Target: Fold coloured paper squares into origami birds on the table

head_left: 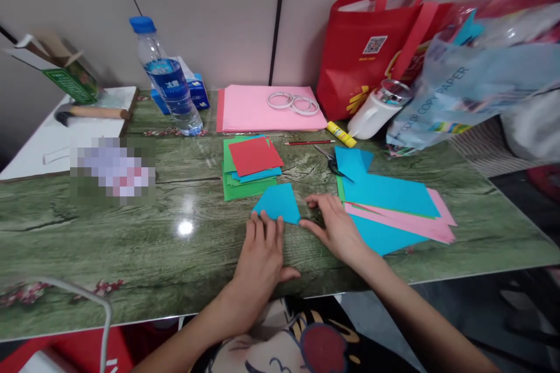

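Note:
A folded piece of blue paper [280, 201] lies on the table in front of me. My left hand [261, 245] rests flat with its fingertips on the paper's near left edge, thumb stretched out to the right. At the paper's right corner is my right hand [335, 227], with thumb and forefinger apart and the thumb tip close to that corner. Just behind the folded paper sits a stack of green, blue and red paper squares [256, 157]. Blue and pink paper strips [389, 195] lie beyond my right hand, partly under a smaller blue piece.
Black-handled scissors [335, 166], a pencil [310, 142] and a yellow glue stick [341, 134] lie behind. Two tape rolls [293, 103] rest on pink paper [245, 111]. A water bottle [168, 81] stands back left, a red bag [350, 52] and white cup [378, 108] back right.

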{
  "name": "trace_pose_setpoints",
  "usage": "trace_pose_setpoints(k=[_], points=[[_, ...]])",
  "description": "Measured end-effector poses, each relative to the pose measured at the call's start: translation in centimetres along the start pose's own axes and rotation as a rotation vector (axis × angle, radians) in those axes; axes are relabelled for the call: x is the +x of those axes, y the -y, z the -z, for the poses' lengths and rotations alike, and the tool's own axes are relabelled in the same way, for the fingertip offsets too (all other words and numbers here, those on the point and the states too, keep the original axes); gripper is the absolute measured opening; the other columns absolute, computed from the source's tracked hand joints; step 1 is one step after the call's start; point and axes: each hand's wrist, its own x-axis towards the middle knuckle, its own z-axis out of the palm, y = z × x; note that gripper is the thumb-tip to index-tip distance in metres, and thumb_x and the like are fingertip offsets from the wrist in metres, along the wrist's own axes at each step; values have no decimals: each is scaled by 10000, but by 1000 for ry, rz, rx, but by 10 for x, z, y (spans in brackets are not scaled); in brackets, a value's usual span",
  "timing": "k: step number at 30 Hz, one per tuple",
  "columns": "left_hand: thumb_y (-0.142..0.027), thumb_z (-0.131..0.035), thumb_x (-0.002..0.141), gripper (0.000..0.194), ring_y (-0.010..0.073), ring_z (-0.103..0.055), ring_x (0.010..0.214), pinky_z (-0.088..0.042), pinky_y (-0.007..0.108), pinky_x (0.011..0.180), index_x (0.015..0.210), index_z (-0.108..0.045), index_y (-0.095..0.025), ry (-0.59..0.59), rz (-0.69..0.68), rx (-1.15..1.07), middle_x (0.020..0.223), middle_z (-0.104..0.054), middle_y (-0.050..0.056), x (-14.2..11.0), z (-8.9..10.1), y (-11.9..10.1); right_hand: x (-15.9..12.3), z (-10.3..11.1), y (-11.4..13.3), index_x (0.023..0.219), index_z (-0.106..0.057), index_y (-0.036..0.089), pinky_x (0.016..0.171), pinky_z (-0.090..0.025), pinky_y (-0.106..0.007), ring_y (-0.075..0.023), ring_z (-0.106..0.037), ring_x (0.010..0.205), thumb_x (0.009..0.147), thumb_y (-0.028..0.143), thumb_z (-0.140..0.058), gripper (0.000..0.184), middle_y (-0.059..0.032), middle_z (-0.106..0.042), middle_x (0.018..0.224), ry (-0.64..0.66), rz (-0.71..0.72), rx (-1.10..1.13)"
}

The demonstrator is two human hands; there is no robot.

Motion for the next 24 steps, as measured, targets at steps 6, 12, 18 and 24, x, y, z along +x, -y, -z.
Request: trace_pose_setpoints(k=[6, 12, 18, 24], points=[[-668, -602, 601, 940, 427, -447, 1150, -273, 594, 971, 1321, -420, -92, -70, -25, -31, 1234, -489, 275, -1, 3, -2, -7, 11, -9, 1092, -484, 201, 767, -463, -383, -243, -526, 924, 755, 275, -652, 384, -86, -550, 1006, 31, -10, 144], [-665, -662, 520, 928, 439, -387, 1214, -290, 611, 973, 1296, -467, -195, -58, -140, -167, 1275, -470, 235, -4, -2, 20, 23, 19, -2, 799, -522, 187, 737, -444, -325, -192, -555, 821, 814, 213, -560, 49, -50, -585, 850, -96, 18, 243], [-604, -560, 714, 639, 310, -288, 1318, -269, 515, 1054, 1247, -511, -255, -70, -444, -382, 1366, -415, 142, -4, -3, 76, 47, 4, 9, 858, -553, 165, 663, -448, -270, -152, -567, 751, 753, 154, -610, 120, -45, -591, 875, 66, 11, 295], [-499, -488, 827, 508, 250, -315, 1315, -269, 464, 1076, 1224, -511, -184, -65, -518, -445, 1328, -469, 136, 2, -1, 97, 51, -7, 16, 930, -571, 182, 570, -411, -220, -105, -563, 602, 678, 120, -671, 278, 22, -629, 760, 215, -75, 314]])
